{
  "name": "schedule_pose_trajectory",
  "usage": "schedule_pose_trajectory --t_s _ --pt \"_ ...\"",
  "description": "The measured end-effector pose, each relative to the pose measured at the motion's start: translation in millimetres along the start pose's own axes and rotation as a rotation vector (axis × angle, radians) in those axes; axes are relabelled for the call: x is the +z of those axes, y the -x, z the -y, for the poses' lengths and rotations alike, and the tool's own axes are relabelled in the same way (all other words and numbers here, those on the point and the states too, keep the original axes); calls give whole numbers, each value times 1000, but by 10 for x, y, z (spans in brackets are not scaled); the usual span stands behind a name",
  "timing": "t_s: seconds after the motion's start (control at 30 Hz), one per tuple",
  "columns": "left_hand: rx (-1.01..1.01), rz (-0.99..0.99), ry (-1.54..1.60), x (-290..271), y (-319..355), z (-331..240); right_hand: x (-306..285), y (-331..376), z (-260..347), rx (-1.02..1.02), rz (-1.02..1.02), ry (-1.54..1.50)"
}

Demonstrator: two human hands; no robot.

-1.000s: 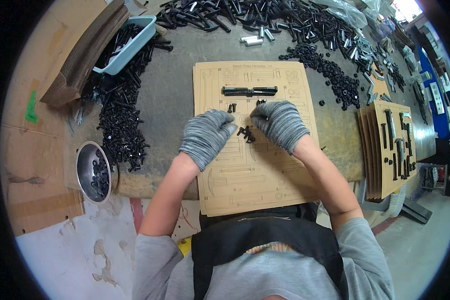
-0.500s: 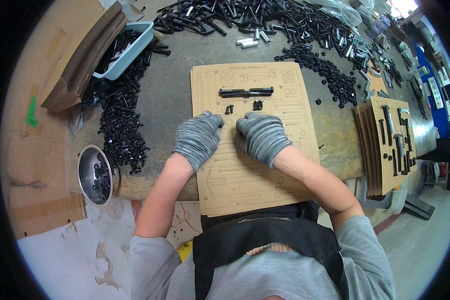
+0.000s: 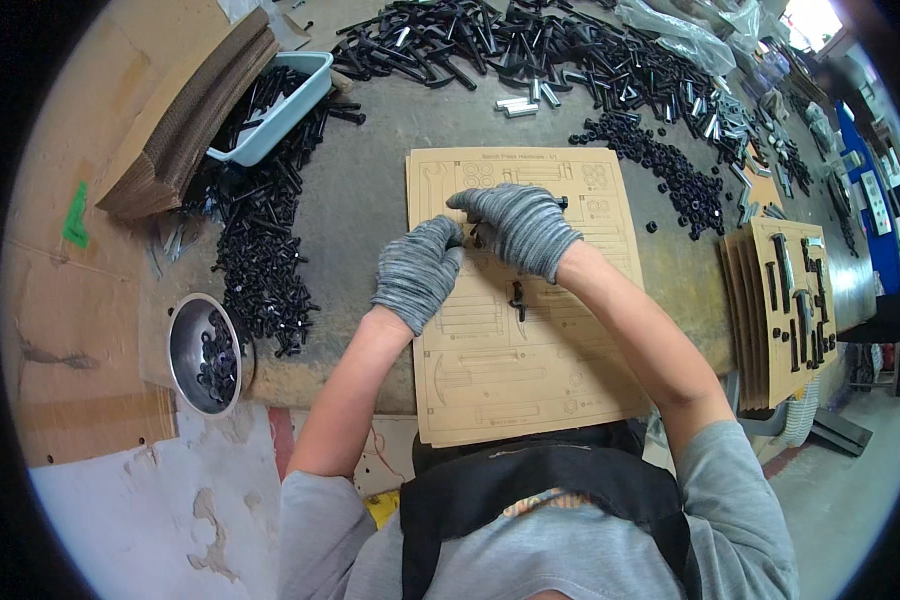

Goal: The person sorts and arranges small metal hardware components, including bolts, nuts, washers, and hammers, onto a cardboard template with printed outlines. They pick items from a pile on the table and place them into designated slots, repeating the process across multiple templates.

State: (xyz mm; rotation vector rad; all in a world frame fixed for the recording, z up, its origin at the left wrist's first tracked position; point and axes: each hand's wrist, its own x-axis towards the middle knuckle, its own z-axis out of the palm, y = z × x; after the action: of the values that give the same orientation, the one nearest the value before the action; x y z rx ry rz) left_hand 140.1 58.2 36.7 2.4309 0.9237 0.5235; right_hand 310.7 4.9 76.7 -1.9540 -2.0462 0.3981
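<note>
A tan printed cardboard sheet (image 3: 570,355) with outline drawings lies in front of me, its near edge at my waist. Both my hands wear grey striped gloves. My left hand (image 3: 418,272) is closed over the sheet's left side; whatever its fingers hold is hidden. Just right of it, my right hand (image 3: 525,228) bends over the upper part, fingers pressed together and pointing left. It covers the long black bolts, and only one bolt end (image 3: 562,203) shows past it. Small black screws (image 3: 518,298) lie below my right hand, mid-sheet. Something small and dark shows between the hands.
Loose black bolts (image 3: 265,250) and a blue tray (image 3: 280,115) are at left, above a metal bowl (image 3: 210,300) of dark parts. Black hardware (image 3: 450,40) and silver tubes (image 3: 520,108) lie at the back, black nuts (image 3: 670,170) at right, near filled cardboard sheets (image 3: 770,310).
My right hand has moved up over the long bolts, hiding most of them. Small black screws now lie lower on the sheet. The left hand stays closed. The whole view has shifted slightly.
</note>
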Motion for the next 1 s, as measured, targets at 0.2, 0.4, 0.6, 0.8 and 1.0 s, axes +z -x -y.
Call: schedule_pose_trajectory --t_s 0.2,0.4,0.6,0.8,1.0 --pt "-100 92 83 2 -81 -46 149 -12 -113 -32 -80 -47" --pt "-30 91 67 72 -151 -21 165 155 -162 161 -59 54" --pt "-55 189 92 48 -253 -46 256 140 -218 136 -104 25" --pt "-61 192 82 51 -270 -55 293 141 -207 115 -151 28" --pt "-47 249 85 -3 -336 -57 326 155 -177 153 -161 84"
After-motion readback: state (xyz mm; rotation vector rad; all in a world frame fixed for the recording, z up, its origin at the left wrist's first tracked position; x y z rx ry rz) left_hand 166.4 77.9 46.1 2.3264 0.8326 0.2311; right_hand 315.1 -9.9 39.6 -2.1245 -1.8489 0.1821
